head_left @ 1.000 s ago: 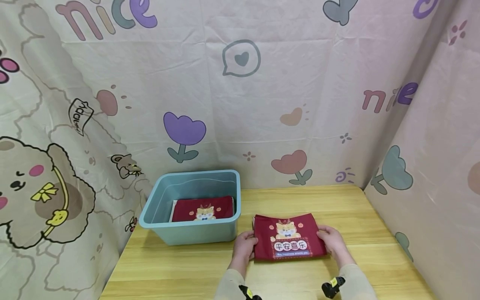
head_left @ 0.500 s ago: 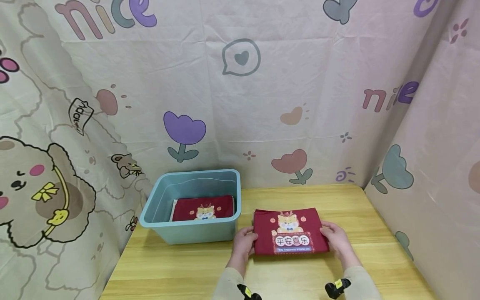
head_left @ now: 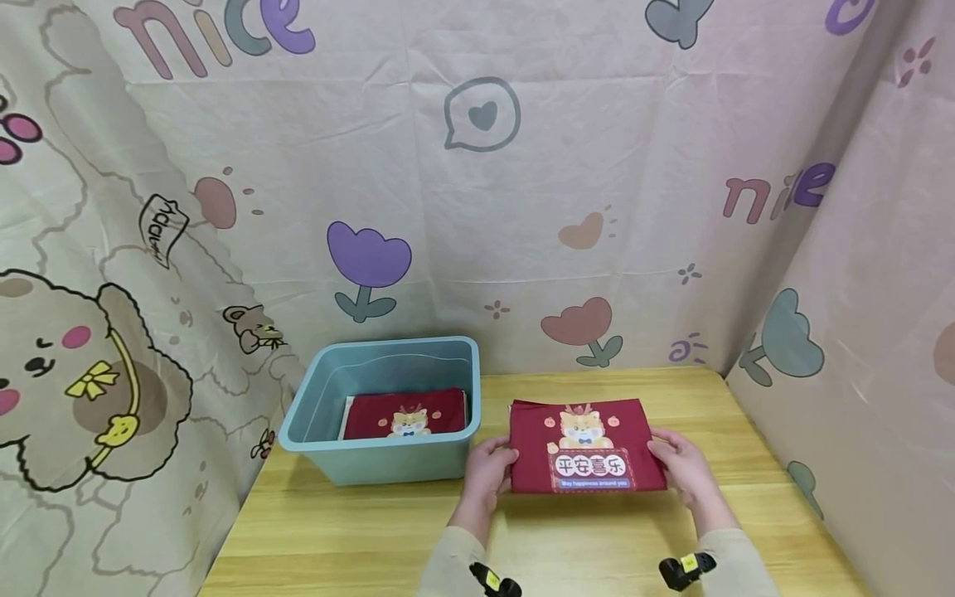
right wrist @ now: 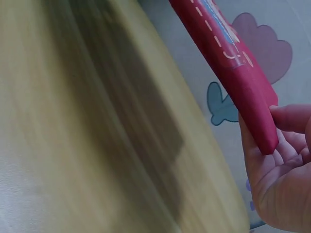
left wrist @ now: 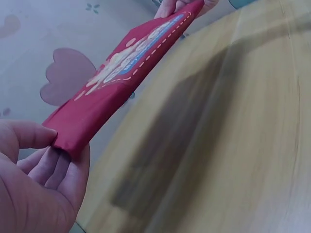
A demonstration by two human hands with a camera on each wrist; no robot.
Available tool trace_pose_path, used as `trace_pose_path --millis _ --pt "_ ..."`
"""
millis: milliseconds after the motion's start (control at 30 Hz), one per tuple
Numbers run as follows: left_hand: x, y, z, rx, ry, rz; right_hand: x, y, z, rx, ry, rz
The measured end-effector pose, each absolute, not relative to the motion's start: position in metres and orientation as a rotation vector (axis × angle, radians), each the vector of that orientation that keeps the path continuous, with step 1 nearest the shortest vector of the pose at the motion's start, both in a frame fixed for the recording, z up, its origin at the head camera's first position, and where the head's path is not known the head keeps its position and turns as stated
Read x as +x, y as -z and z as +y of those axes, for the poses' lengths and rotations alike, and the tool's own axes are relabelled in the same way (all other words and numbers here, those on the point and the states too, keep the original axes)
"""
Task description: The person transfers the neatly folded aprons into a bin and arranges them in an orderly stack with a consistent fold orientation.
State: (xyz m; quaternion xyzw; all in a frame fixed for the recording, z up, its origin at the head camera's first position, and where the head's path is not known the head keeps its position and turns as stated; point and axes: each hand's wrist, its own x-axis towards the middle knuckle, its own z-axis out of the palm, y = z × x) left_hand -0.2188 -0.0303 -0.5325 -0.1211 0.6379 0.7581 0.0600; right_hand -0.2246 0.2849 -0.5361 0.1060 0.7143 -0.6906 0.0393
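A folded dark-red cloth [head_left: 537,448] with a cartoon animal and Chinese lettering printed on it is held up off the table, its shadow falling on the wood below. My left hand [head_left: 489,469] pinches its left end, thumb on top and fingers underneath, as the left wrist view shows with the hand [left wrist: 43,179] close up. At the opposite end my right hand [head_left: 682,466] grips it the same way; in the right wrist view this hand [right wrist: 282,170] has the thumb on the upper face.
Left of the cloth stands a blue plastic bin [head_left: 388,460] on the wooden table [head_left: 358,531]. Inside it lies another folded red cloth [head_left: 366,417] with the same print. Printed curtains [head_left: 477,215] enclose the back and both sides.
Both hands have raised the folded cloth and moved it slightly away from me and to the right. The bin and its contents stay put.
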Motion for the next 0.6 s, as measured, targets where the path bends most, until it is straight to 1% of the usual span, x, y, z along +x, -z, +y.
trace_pose_path --millis 300,600 --pt "-0.218 0.513 -0.027 -0.368 -2.324 1.896 -0.227 0.524 0.291 0.322 2.077 2.220" --pt "-0.214 0.491 -0.029 -0.300 -2.378 1.862 -0.226 0.507 0.292 0.255 2.170 2.171"
